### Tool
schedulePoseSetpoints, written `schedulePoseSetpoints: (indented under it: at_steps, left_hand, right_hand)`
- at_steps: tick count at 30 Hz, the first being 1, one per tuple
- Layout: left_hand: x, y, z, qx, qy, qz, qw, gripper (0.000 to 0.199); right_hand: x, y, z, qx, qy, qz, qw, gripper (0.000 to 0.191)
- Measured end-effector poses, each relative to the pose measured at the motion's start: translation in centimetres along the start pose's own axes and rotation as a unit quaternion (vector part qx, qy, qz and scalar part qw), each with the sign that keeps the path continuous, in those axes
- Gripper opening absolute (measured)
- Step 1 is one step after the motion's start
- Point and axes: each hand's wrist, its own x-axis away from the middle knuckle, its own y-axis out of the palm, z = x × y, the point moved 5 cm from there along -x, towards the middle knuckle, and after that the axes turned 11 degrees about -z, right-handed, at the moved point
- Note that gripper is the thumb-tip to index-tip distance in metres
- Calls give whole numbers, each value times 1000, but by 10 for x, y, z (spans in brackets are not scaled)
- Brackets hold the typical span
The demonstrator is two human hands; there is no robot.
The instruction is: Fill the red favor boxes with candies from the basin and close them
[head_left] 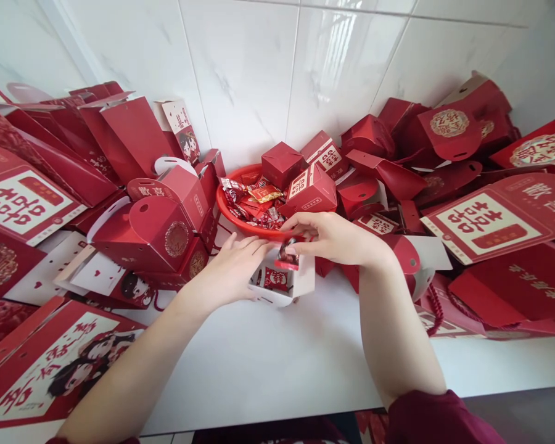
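A small open candy box (277, 298) with white inner walls stands on the white table in front of me. A red wrapped candy (276, 279) with white print lies inside it. My left hand (234, 266) holds the box at its left side, fingers reaching over the far edge; the thumb is hidden. Just above the box's right part, my right hand (326, 235) pinches a dark red wrapped candy (287, 254) between thumb and fingers. Directly behind both hands is a red plastic basin (226, 206) with many wrapped sweets, and a red gift box (312, 191) rests at its right rim.
Red gift boxes (139, 231) and tall paper bags (132, 135) crowd the left side. More boxes (453, 129) are piled on the right, with a large printed box (499, 216) nearer me. A tiled wall (250, 68) closes off the back of the table (277, 364).
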Motion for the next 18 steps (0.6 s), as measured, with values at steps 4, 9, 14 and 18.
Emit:
schedulePoseSetpoints:
  at_steps: [4,9,14,18]
  left_hand:
    - [3,-2,-6,9,-37,4,999,95]
    - [15,-21,-9,67,-73,-15,995,74]
    - [30,-36,-20,160,-212,-78,961,48]
    - [31,-31,-18,245,-218,-108,939,45]
  right_hand:
    - [1,-2,6,13,22,47,999,18]
    - [10,-17,-4,22,3,137,990,12]
    - [31,1,-18,-18,-67,297,952,17]
    - [66,61,-2,-5,-156,438,885,18]
